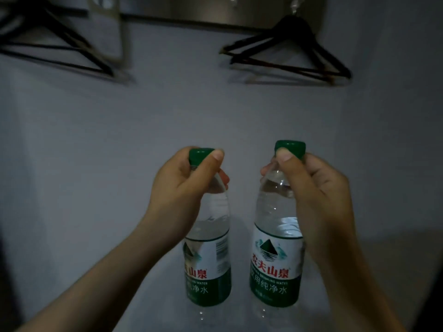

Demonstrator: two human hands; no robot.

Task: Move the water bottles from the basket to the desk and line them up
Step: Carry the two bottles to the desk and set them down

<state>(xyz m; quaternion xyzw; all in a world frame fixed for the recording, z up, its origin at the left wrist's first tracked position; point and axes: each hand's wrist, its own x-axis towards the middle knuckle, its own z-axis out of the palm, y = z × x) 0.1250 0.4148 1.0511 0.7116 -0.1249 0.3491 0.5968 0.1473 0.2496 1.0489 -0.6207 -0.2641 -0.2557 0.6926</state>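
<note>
Lower centre of the frame: left hand (178, 185) fingers pinch the left bottle (208, 257) neck; right hand (318, 195) fingers pinch the right bottle (275, 250) neck.

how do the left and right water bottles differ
The left bottle is turned so its barcode shows and its logo is partly cut off; the right bottle faces its full logo forward. The right bottle reaches higher in view. Both are upright, green-capped, gripped at the neck.
</note>
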